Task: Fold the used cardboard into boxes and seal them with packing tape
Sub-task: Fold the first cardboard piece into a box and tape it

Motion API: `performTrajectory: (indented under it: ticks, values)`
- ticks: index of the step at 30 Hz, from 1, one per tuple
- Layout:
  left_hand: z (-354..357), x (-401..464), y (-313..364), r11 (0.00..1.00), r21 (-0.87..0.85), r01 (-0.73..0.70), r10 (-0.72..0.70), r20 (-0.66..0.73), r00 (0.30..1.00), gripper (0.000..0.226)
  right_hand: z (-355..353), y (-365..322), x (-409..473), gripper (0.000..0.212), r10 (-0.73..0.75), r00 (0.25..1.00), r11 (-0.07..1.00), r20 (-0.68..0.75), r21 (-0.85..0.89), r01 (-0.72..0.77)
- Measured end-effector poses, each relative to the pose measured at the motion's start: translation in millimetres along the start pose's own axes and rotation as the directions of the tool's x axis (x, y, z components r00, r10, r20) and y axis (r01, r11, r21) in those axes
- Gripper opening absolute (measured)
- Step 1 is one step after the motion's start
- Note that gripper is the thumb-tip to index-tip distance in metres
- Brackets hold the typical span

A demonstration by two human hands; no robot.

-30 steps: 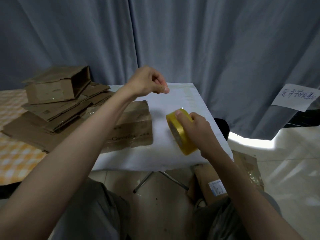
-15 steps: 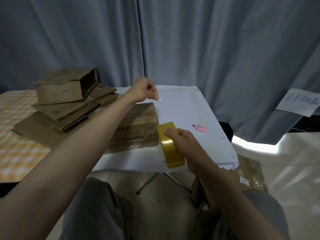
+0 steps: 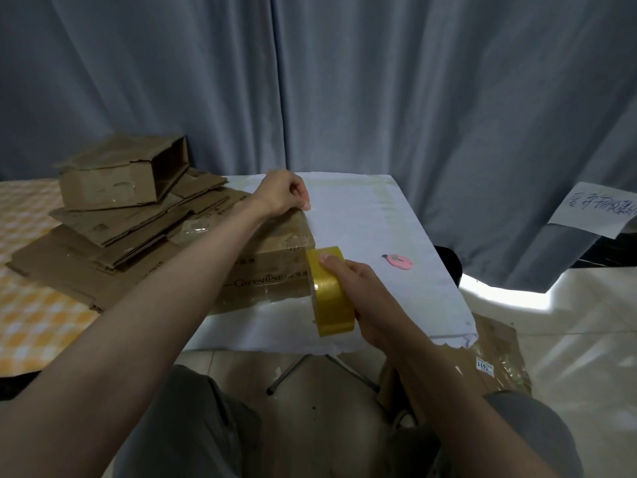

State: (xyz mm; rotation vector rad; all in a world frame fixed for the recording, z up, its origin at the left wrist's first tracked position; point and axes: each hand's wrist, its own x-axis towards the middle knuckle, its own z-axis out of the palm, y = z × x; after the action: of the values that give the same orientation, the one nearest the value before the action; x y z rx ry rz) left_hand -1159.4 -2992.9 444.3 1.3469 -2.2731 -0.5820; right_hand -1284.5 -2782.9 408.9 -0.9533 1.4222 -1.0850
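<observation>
Right hand [image 3: 358, 288] grips a glossy yellow tape roll [image 3: 330, 291] standing on edge at the brown cardboard box [image 3: 272, 257]; left hand [image 3: 282, 194] pinches at its far corner, likely the tape's end.

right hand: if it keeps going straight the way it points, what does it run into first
Probably the cardboard box on the white table: the right hand holds the yellow tape roll beside the box's near corner. Depth is unclear.

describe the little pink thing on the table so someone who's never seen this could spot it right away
Start at the white-covered table in front of the grey curtain and look toward its right side. There, lying flat on the cloth just past the right hand that grips the yellow tape roll, is a small pink cutter. It is the only pink item, and it lies alone, away from the brown cardboard on the left.
</observation>
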Motion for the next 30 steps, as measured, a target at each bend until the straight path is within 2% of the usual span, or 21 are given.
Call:
performTrajectory:
  ticks: [4, 8, 13, 15, 18, 20, 24, 28, 30]
  values:
    - [3, 1, -5, 0.998, -0.056, 0.007, -0.009, -0.035, 0.999, 0.012, -5, 2, 5, 0.056, 0.006, 1.000, 1.000, -0.007, -0.021, -0.006]
    - [5, -3, -14, 0.979, -0.190, 0.070, -0.084, -0.067, 0.994, 0.010, -17, 3, 11, 0.050, 0.008, 1.000, 1.000, -0.004, -0.026, -0.008]
    - [9, -5, -18, 0.937, -0.296, 0.183, -0.208, -0.053, 0.977, 0.048, -25, 5, 15, 0.048, 0.022, 0.999, 1.000, 0.028, -0.022, -0.021]
    - [12, -6, -13, 0.961, -0.236, 0.147, -0.172, -0.090, 0.981, 0.043, -24, 6, 17, 0.046, 0.019, 0.999, 0.999, 0.027, -0.040, -0.018]
    - [17, -17, -4, 0.999, 0.027, -0.031, 0.037, -0.236, 0.971, 0.020, -23, 8, 21, 0.045, 0.013, 1.000, 0.998, 0.014, -0.058, -0.012]
    - [21, -29, 0, 0.980, 0.167, -0.110, 0.151, -0.257, 0.955, 0.008, -22, 8, 24, 0.043, 0.008, 1.000, 0.998, 0.007, -0.058, -0.007]
    - [37, -52, 1, 0.961, 0.267, -0.069, 0.108, -0.133, 0.985, 0.035, -23, 5, 33, 0.026, 0.000, 1.000, 0.997, -0.012, -0.083, -0.001]
    - [48, -63, -5, 0.963, 0.239, -0.122, 0.145, -0.085, 0.986, 0.033, -28, 4, 37, 0.017, -0.050, 0.999, 0.997, -0.015, -0.055, 0.049]
    - [48, -60, -6, 0.965, 0.239, -0.104, 0.130, -0.093, 0.987, 0.040, -29, 3, 36, 0.023, -0.071, 0.997, 0.995, 0.020, -0.073, 0.073]
